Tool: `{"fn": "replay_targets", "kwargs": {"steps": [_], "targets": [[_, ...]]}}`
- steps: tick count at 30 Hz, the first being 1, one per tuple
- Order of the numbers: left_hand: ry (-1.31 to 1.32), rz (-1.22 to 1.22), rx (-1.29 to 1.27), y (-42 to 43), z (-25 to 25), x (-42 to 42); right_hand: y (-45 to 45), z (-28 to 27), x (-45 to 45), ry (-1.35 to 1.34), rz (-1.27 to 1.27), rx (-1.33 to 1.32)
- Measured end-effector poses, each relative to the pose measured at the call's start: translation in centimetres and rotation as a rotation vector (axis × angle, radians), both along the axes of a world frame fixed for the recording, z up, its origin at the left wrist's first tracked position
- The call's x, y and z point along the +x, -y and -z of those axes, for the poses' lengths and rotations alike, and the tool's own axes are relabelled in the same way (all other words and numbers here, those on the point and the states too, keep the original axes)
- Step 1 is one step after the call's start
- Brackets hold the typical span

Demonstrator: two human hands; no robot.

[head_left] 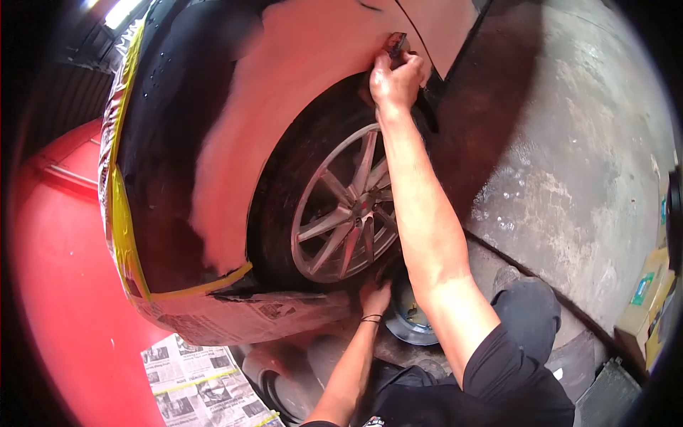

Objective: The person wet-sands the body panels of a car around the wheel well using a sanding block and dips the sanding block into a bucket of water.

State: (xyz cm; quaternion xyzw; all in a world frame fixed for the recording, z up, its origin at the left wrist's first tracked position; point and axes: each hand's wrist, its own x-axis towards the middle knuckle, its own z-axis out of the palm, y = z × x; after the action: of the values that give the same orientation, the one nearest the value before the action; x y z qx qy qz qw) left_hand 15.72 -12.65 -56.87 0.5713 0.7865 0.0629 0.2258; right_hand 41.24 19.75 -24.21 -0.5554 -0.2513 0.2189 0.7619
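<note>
At one o'clock, my right hand (395, 84) grips a small dark block (396, 44) against the fender (249, 135), likely for firm pressure; at six, my left hand (376, 296) is beside the tyre (274, 242), its grip unclear.

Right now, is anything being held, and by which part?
The right hand holds a small dark object by its near end; the far end sticks out. Whether the left hand holds anything cannot be told.

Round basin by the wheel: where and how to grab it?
Probably the near rim, from the person's side. The basin shows its curved edge there, while the wheel crowds its far side and the right arm passes over its right.
</note>
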Motion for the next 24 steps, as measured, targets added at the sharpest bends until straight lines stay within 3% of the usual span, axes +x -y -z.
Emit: {"fn": "replay_targets", "kwargs": {"steps": [2, 3, 4, 5, 7, 9, 11, 12, 13, 14, 16, 18, 19, 20, 21, 22, 24], "targets": [[-0.008, 0.114, 0.03, 0.6, 0.5, -0.5, 0.5, -1.6, -0.4, -0.095, -0.044, -0.042], [-0.011, 0.176, 0.05, 0.2, 0.6, -0.4, 2.3, -2.2, -3.0, 0.039, 0.056, 0.069], [0.227, 0.029, 0.15, 0.3, -2.4, 1.7, 5.9, -3.7, -5.0, 0.085, 0.018, 0.181], [-0.039, 0.34, 0.259, 0.5, -1.6, 0.5, 8.2, -4.3, -7.6, 0.239, 0.016, 0.26], [0.007, 0.256, 0.182, 0.7, -2.1, 1.2, 12.4, -5.7, -10.2, 0.275, -0.054, 0.389], [0.049, 0.167, 0.121, 0.2, -3.1, 2.1, 11.0, -4.2, -8.4, 0.291, -0.09, 0.424], [0.086, 0.06, 0.061, 0.1, -4.1, 2.1, 5.0, -0.5, -4.8, 0.262, 0.025, 0.276], [0.05, 0.157, -0.018, 0.1, -1.8, -0.3, 1.9, 1.1, -2.2, 0.153, 0.023, 0.151], [0.038, 0.056, -0.014, 0.2, -1.5, -0.1, -0.1, 2.4, 0.3, 0.047, 0.021, 0.025], [0.055, 0.162, 0.101, 0.7, -0.4, -1.2, -0.5, 2.5, 3.0, -0.119, -0.06, -0.035], [0.161, 0.195, 0.171, 1.1, -3.9, -0.2, -1.1, 1.8, 3.9, -0.198, -0.126, -0.058], [0.122, 0.099, 0.12, 3.2, -13.0, 1.4, -2.1, 2.7, 0.6, -0.04, -0.095, 0.006], [-0.009, 0.081, 0.12, 5.2, -15.0, -0.3, 2.7, -1.0, -1.8, 0.068, -0.088, -0.017], [0.073, 0.097, 0.282, 7.7, -17.0, -2.3, 5.8, -2.6, -4.3, 0.143, -0.07, 0.169], [0.014, -0.039, 0.243, 10.6, -19.6, -2.9, 8.2, -3.9, -6.1, 0.158, -0.125, 0.22], [-0.165, -0.049, 0.307, 14.6, -20.7, -4.1, 9.8, -4.2, -7.0, 0.229, -0.113, 0.259], [0.066, -0.115, 0.391, 25.7, -16.6, -10.5, 10.5, -2.9, -6.1, 0.204, -0.155, 0.311]]}}
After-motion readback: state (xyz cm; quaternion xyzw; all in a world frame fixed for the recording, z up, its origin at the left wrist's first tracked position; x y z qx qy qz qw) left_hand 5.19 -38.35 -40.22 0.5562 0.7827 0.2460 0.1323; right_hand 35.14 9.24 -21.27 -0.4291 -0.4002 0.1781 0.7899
